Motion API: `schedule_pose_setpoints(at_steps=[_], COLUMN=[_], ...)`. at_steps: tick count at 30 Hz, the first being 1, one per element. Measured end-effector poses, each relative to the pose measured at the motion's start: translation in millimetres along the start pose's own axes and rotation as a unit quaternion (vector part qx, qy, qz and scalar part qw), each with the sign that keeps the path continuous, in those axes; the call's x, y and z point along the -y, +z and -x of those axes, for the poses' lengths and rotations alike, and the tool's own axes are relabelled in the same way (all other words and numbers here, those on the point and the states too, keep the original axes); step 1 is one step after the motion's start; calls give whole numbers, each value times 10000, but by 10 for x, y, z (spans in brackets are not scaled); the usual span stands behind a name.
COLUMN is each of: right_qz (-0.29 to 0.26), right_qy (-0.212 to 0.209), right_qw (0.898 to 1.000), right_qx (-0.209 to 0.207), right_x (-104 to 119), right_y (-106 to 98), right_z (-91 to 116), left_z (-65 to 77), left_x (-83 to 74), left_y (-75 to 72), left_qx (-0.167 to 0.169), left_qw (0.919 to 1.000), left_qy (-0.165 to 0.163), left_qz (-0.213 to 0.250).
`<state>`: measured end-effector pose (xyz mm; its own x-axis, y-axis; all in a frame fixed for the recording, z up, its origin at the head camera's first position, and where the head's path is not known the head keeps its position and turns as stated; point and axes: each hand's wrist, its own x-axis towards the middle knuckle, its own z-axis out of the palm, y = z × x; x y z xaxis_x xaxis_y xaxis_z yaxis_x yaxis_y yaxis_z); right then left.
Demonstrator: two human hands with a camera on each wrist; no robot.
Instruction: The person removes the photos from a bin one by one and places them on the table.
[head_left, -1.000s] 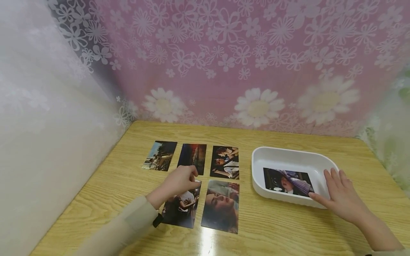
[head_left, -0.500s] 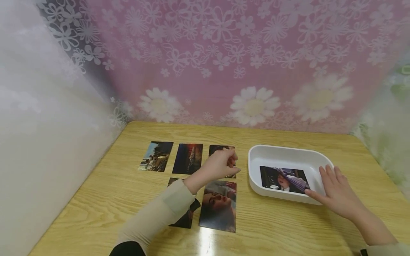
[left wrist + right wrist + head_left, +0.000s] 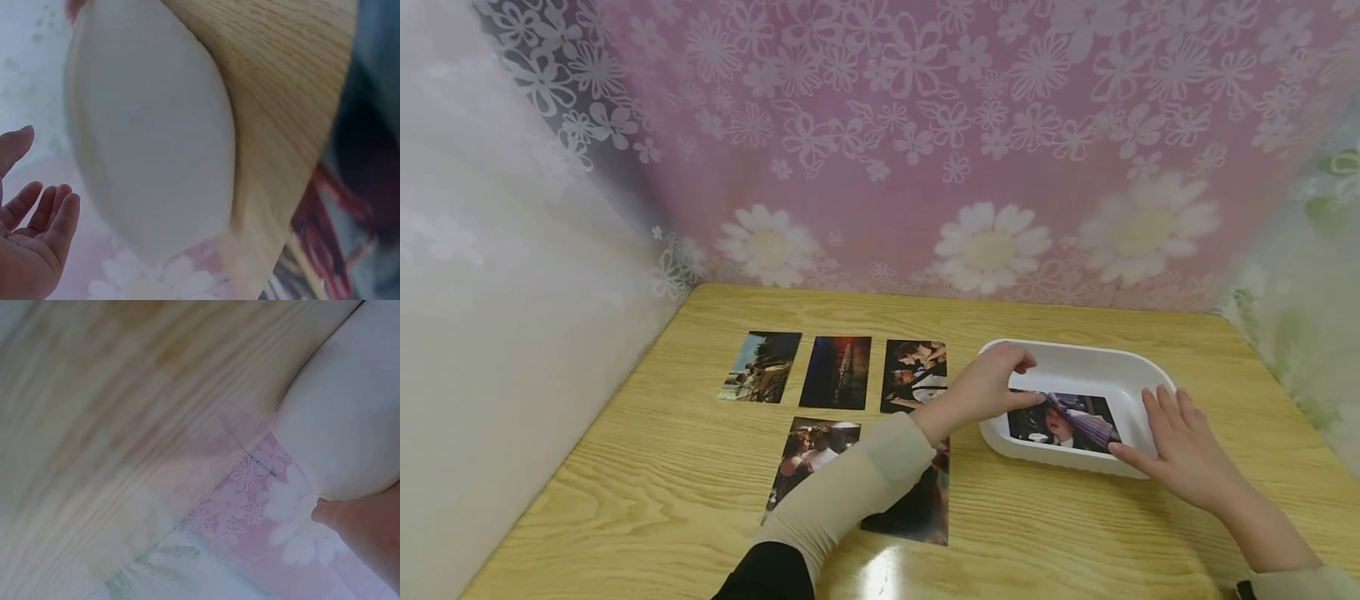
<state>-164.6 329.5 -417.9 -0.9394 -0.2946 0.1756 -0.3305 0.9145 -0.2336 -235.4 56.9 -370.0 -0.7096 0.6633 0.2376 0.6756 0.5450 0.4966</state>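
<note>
A white tray (image 3: 1075, 350) sits right of centre on the wooden table (image 3: 1075, 533), with one photo (image 3: 1063, 421) lying flat inside. My left hand (image 3: 1018, 375) reaches across to the tray's left rim, fingers loosely bent over the photo's left edge, gripping nothing. In the left wrist view its fingers (image 3: 37, 212) are spread and relaxed beside the tray (image 3: 156, 144). My right hand (image 3: 1180, 442) rests flat with straight fingers against the tray's right front corner. The right wrist view shows a fingertip (image 3: 369, 525) by the tray wall (image 3: 350, 425).
Three photos lie in a row left of the tray: (image 3: 760, 377), (image 3: 837, 372), (image 3: 913, 375). Two more lie nearer me, one (image 3: 808, 454) in full view and one (image 3: 917, 508) partly under my left sleeve. Floral curtains close off the back and both sides.
My left hand left the lower left photo and swept right across the photos to the tray's left rim. The right hand stayed on the tray. No photo moved.
</note>
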Motion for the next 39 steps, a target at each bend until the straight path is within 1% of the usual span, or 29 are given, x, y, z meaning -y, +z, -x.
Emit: schedule_pose_setpoints(at_steps=[3,8,12,15,17,20,24,28,33,36,39], right_qz=[10,30,26,27,20,9,2,1,9,7,-2], right_qy=[16,44,31,-6,-25,-26,-24,-34,-18,-4,1], right_qw=[10000,10000,10000,10000,9999,9999,10000,10000,10000,10000,10000], right_qx=[28,11,-26,-74,-100,-104,-86,-81,-63,-44,-39], right_x=[-2,-7,-9,-11,-10,-6,2,6,7,12,21], right_y=[2,4,-2,-10,-12,-8,7,11,9,5,-1], right_z=[2,3,6,6,5,4,1,5,7,9,14], left_z=[-101,-252,-344,-380,-387,-385,-376,-372,-376,-382,-386], left_x=[-1,17,28,32,32,27,23,17,12,17,20], left_y=[114,269,382,451,482,517,550,568,578,594,605], left_qx=[118,405,706,1050,1310,1703,2153,2381,2603,2658,2651], left_qw=[9999,9982,9938,9851,9772,9626,9425,9290,9192,9182,9201], left_qy=[-41,-309,-283,-221,-247,-420,-824,-1020,-1066,-1071,-1036], left_qz=[-115,-323,-816,-1343,-1653,-2065,-2421,-2642,-2756,-2735,-2690])
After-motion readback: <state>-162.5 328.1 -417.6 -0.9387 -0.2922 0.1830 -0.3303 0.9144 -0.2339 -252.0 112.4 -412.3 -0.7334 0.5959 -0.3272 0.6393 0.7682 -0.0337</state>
